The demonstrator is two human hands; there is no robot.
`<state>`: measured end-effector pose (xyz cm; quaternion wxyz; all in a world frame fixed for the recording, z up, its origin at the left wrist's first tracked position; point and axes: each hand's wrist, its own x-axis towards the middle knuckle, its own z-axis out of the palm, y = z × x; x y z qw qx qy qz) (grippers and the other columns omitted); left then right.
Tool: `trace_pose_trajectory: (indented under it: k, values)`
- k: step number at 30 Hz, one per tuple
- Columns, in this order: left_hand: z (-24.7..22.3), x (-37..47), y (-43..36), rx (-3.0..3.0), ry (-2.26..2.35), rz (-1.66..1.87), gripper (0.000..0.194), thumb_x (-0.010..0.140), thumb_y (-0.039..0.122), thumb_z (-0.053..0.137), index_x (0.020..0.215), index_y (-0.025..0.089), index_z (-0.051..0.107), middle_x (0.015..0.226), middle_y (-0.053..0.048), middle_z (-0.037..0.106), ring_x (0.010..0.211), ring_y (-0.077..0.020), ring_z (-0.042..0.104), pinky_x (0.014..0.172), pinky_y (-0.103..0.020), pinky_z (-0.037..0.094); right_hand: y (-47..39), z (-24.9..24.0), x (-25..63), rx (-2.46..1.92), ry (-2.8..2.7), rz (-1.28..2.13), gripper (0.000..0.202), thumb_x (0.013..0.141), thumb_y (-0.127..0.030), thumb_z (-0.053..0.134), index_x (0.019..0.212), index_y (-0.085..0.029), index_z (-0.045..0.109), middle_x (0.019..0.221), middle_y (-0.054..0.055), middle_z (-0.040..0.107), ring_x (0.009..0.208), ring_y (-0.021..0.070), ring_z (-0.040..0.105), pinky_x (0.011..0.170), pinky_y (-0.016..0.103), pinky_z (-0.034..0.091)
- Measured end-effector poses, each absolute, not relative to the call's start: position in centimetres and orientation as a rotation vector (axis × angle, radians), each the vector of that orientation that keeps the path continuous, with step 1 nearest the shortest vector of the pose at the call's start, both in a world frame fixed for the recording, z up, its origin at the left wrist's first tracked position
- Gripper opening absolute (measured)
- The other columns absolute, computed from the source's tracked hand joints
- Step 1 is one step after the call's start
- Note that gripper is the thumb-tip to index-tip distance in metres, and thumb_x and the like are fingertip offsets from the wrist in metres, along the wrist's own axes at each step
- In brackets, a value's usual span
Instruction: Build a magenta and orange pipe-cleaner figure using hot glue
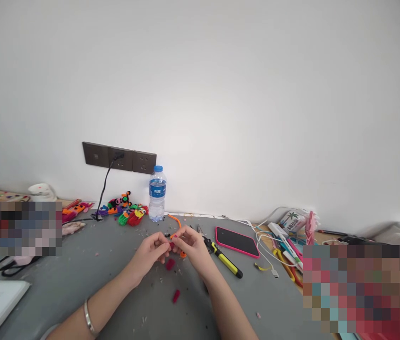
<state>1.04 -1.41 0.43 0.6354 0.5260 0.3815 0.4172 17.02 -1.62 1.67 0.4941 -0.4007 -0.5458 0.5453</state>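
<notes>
You have both hands over the grey mat (114, 264), fingertips brought together at the centre. Your left hand (152, 251) is nearly closed, thumb and fingers pinching a small crimson fuzzy piece (172, 245); your right hand (191, 248) is likewise closed to a pinch at its other side. The piece sits directly between the two sets of fingertips, neither hand appreciably nearer; its long axis cannot be determined, as the fingers cover most of it. An orange fuzzy stem (174, 218) shows beyond your right fingers; whether it joins the held piece cannot be told. A crimson scrap (170, 264) lies just on your side of the fingertips, nearer your left hand. A second crimson offcut (176, 296) lies closer to you, between the forearms, its long axis slanting away and to the right. Yellow-and-black pliers (228, 263) rest right of your right hand.
</notes>
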Motion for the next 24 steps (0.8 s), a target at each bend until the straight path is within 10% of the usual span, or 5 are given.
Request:
trace_pose_trajectory:
  k: [24]
  values:
    - [0.61, 0.85, -1.50, 1.221, 0.775, 0.809, 0.027, 0.074, 0.040, 0.072, 0.078, 0.014, 0.065, 0.062, 0.004, 0.050, 0.051, -0.0068, 0.040, 0.049, -0.021, 0.032, -2.01, 2.46, 17.33, -0.944, -1.414, 1.378, 0.020, 0.072, -0.033, 0.074, 0.069, -0.016, 0.065, 0.061, -0.001, 0.062, 0.057, 0.0120, 0.053, 0.055, 0.025, 0.038]
